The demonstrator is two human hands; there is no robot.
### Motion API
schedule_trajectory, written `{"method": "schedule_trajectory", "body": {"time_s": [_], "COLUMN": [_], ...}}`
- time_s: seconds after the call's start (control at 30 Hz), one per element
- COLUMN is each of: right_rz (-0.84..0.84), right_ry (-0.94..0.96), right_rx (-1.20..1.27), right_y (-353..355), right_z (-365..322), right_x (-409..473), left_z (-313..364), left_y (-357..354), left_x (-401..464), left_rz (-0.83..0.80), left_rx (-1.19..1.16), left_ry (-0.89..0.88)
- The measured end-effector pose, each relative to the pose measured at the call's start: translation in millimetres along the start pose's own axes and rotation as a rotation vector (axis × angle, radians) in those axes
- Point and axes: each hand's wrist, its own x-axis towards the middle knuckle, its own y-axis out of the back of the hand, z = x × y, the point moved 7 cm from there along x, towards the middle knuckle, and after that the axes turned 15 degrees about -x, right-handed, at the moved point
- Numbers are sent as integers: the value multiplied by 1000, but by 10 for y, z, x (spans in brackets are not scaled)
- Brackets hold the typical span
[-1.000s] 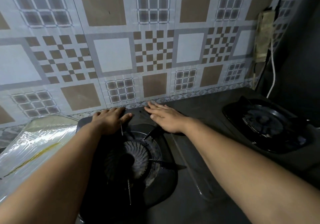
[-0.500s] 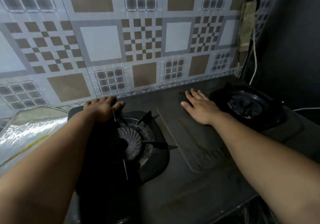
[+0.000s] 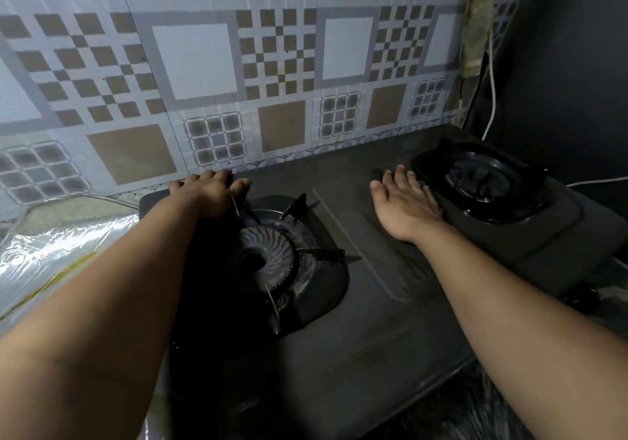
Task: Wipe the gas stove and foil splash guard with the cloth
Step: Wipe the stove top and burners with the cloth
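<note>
Stove top (image 3: 356, 354): a dark two-burner gas stove that fills the near and middle ground, its flat centre panel bare between the two burners.
Left burner (image 3: 268, 256): ribbed round burner head inside a black pan support, just in front of the left hand.
Left hand (image 3: 207, 195): lies palm down on the back left corner of the stove, just behind the left burner; fingers reach toward the wall edge and bend slightly over it, gripping nothing that can be seen.
Right hand (image 3: 404, 208): lies flat, palm down, on the centre panel, fingers straight and spread, fingertips pointing at the wall; its outer edge sits just beside the rim of the right burner. It holds nothing.
Right burner (image 3: 482, 181): black pan support and burner at the far right of the stove, just right of the right hand.
Foil splash guard (image 3: 61, 246): shiny crinkled sheet at the left of the stove, beside the left forearm and apart from both hands.
Cloth: none shows in either hand or on the stove.
Tiled wall (image 3: 238, 66): brown, white and grey checker-pattern covering directly behind the stove.
White cable (image 3: 492, 76): hangs down the far right corner beside a pale strip fixed to the wall.
</note>
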Motion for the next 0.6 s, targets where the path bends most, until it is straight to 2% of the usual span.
{"method": "schedule_trajectory", "body": {"time_s": [0.2, 0.33, 0.6], "right_rz": [-22, -22, -106], "right_ry": [143, 302, 568], "right_rx": [-61, -68, 42], "right_y": [15, 24, -1], "right_z": [-365, -656, -830], "right_x": [-129, -212, -444], "left_z": [1, -13, -35], "left_y": [-1, 2, -11], "left_x": [15, 19, 35], "left_rz": [17, 18, 16], "left_rx": [8, 4, -12], "left_ry": [-13, -8, -9]}}
